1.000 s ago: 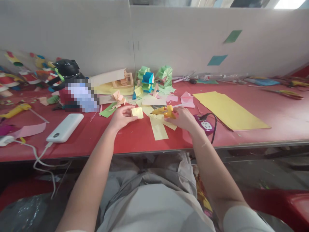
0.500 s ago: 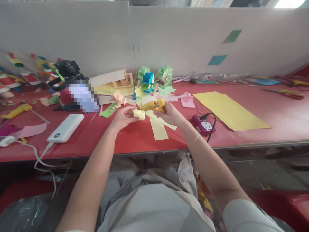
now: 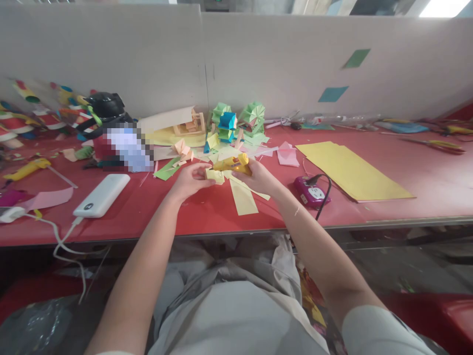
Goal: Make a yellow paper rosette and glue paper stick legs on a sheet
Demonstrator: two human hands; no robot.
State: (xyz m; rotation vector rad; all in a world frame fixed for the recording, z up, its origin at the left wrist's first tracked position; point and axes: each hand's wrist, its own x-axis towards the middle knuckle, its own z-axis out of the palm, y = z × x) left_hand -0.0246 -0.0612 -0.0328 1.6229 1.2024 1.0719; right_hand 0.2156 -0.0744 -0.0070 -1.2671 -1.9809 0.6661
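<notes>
My left hand (image 3: 194,180) is closed on a small folded piece of pale yellow paper (image 3: 215,177), pinched between thumb and fingers. In my right hand (image 3: 256,176) is a yellow glue gun (image 3: 231,162), its nozzle pointing left, right at the top of the folded paper; whether the tip touches it I cannot tell. Pale yellow paper strips (image 3: 244,197) lie on the red table (image 3: 207,212) below my right hand. Just behind my hands stand folded blue and green paper shapes (image 3: 227,127), with a peach folded piece (image 3: 182,149) to the left.
A white power bank (image 3: 101,195) with cables and a second yellow glue gun (image 3: 27,169) lie at left. A purple power socket (image 3: 312,192) sits right of my hands, before yellow paper sheets (image 3: 354,170). A grey partition (image 3: 277,59) closes off the back.
The glue gun and the folded paper have shifted only slightly, the gun tilting a little. Both hands keep their hold. The whole view has moved down by a few pixels.
</notes>
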